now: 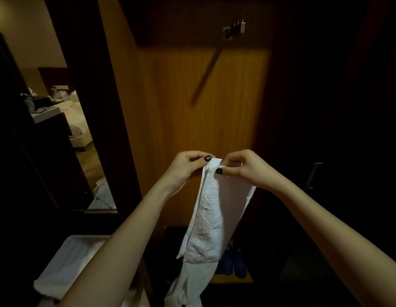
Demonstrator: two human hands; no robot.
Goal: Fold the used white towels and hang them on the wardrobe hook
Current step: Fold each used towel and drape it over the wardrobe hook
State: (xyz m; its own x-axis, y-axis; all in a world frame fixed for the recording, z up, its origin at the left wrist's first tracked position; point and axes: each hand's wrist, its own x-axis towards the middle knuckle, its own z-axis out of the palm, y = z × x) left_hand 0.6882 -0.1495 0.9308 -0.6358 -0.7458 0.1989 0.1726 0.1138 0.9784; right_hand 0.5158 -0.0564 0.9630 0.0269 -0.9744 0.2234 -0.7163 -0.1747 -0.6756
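Note:
A white towel (211,213) hangs lengthwise in front of me, folded into a narrow strip, its lower end trailing down out of view. My left hand (188,167) pinches the towel's top left corner between thumb and fingers. Close beside it, my right hand (243,168) pinches the top edge on the right. High on the wooden wardrobe panel (192,103) sits a row of hooks (234,28), well above both hands. A second white towel (66,264) lies folded at the lower left.
A tall mirror (59,120) on the left reflects a bed with rumpled white linen. Blue shoes (233,260) stand on the low shelf under the wardrobe panel. A metal door handle (313,175) shows in the dark at the right.

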